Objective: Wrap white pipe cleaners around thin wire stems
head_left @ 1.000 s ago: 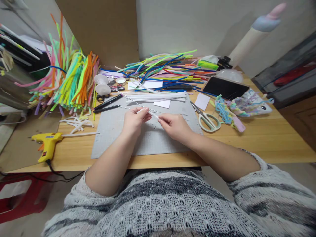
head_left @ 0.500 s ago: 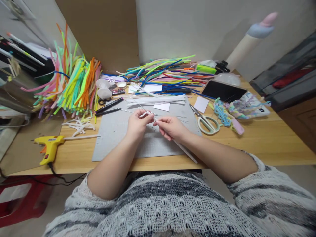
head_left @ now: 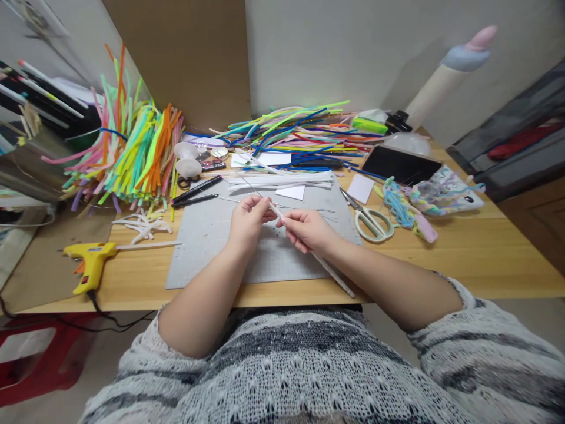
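Note:
A white pipe cleaner (head_left: 334,275) runs between my two hands, its long free end slanting down to the right past the table's front edge. My left hand (head_left: 248,220) pinches it near the upper end, thumb against the fingers. Close beside it, my right hand (head_left: 306,229) is closed on the same pipe cleaner between thumb and forefinger. Both hands are above the grey cutting mat (head_left: 207,259). Behind them lies a bundle of white pipe cleaners (head_left: 304,180), and thin wires (head_left: 315,209) rest on the mat.
A yellow glue gun (head_left: 91,259) lies left, near cut white pieces (head_left: 141,225). Scissors (head_left: 375,226) and a phone (head_left: 399,164) are on the right. Colourful pipe cleaners (head_left: 141,150) stand at the left; more are piled (head_left: 291,132) along the back. Black pens (head_left: 194,196) lie on the mat's upper left.
The bent white end above my left hand now appears as a straight stretch between the hands. My right hand has barely moved, and the view has shifted slightly.

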